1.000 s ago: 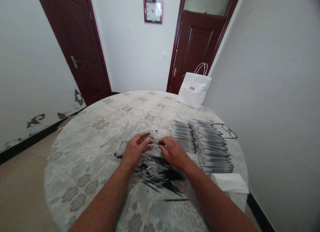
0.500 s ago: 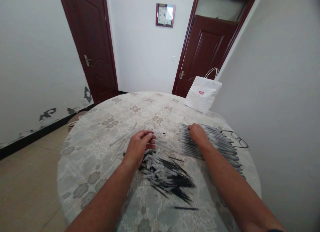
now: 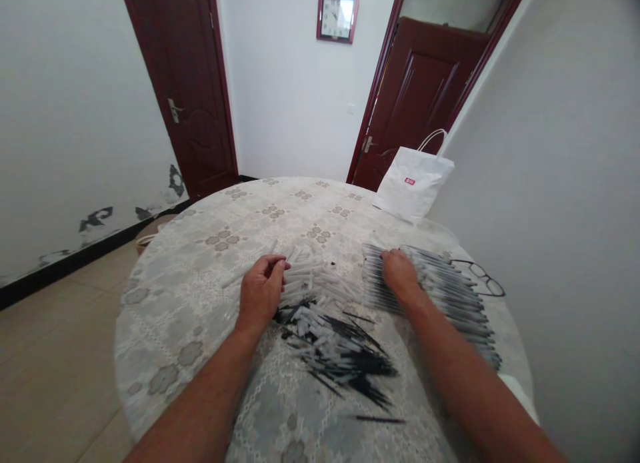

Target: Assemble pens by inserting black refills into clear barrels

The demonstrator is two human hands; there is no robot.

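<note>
My left hand [image 3: 261,291] is over the left part of a pile of white pen barrels [image 3: 305,274], thumb and fingers drawn together. Whatever it may hold is hidden. On the right, my right hand [image 3: 400,271] rests on a row of slim pens [image 3: 376,280], its fingers curled down onto them; I cannot make out what is pinched there. More grey-looking pens [image 3: 453,293] lie side by side beyond that hand. Between the hands is a heap of thin black pen refills [image 3: 367,363] mixed with short white pieces [image 3: 317,333].
Eyeglasses [image 3: 483,276] lie right of the pens. A white paper bag [image 3: 415,183] stands at the table's back right. One black refill [image 3: 380,420] lies apart near the front. A patterned cloth covers the round table [image 3: 185,316].
My left hand has shifted left, uncovering more of the white barrels. My right hand stays at the row of pens. The whole view has shifted slightly.
</note>
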